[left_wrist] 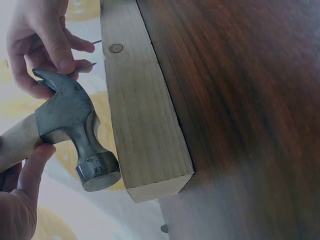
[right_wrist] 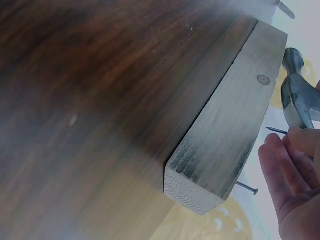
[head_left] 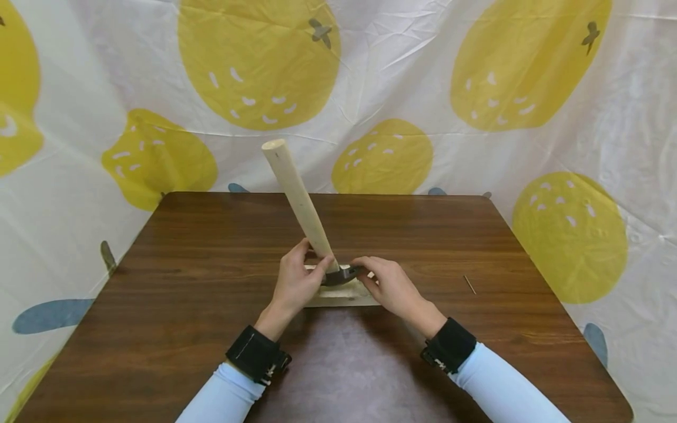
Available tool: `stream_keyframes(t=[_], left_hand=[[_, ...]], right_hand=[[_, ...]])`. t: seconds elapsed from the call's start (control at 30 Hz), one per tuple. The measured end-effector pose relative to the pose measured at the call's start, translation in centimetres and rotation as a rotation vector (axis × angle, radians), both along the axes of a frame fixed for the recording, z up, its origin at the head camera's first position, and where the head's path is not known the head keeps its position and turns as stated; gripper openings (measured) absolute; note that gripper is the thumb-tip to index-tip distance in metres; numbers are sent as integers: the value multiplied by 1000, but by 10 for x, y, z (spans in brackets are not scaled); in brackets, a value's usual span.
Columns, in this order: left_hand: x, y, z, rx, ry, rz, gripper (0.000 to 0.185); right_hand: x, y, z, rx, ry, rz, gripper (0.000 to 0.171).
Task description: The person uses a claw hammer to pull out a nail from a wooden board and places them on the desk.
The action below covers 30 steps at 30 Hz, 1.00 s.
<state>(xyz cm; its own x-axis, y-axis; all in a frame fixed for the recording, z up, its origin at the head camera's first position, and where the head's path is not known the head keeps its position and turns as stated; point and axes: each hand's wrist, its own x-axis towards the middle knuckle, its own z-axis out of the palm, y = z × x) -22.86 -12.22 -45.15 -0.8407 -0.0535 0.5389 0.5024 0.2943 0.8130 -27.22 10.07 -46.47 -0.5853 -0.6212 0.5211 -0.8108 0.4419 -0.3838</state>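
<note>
My left hand [head_left: 300, 277] grips a claw hammer low on its wooden handle [head_left: 301, 202], right by the dark metal head [left_wrist: 67, 107]. The handle leans upward and to the left. Beside the claw, my right hand [head_left: 389, 285] pinches a nail [right_wrist: 276, 130] between thumb and fingers, its pointed tip toward the wooden block [right_wrist: 232, 110]. Both hands are above this pale block, which lies on the table. Another nail [right_wrist: 247, 188] sticks out of the block near one end. In the left wrist view the hammer's round striking face [left_wrist: 102, 181] appears beside the block.
A loose nail [head_left: 469, 285] lies on the brown wooden table [head_left: 185, 305], to the right of the hands. Behind the table hangs a white cloth [head_left: 370, 70] printed with yellow fruit. The block has a round knot [left_wrist: 116, 48] on its side.
</note>
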Motion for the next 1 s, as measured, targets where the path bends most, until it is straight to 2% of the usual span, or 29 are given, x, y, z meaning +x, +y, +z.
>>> stream_keyframes(t=[0.47, 1.0], left_hand=[[0, 1, 0, -4, -4, 12, 21], [0, 1, 2, -36, -5, 24, 21]], right_hand=[[-1, -3, -2, -12, 5, -20, 32], [-2, 0, 2, -31, 13, 7, 25]])
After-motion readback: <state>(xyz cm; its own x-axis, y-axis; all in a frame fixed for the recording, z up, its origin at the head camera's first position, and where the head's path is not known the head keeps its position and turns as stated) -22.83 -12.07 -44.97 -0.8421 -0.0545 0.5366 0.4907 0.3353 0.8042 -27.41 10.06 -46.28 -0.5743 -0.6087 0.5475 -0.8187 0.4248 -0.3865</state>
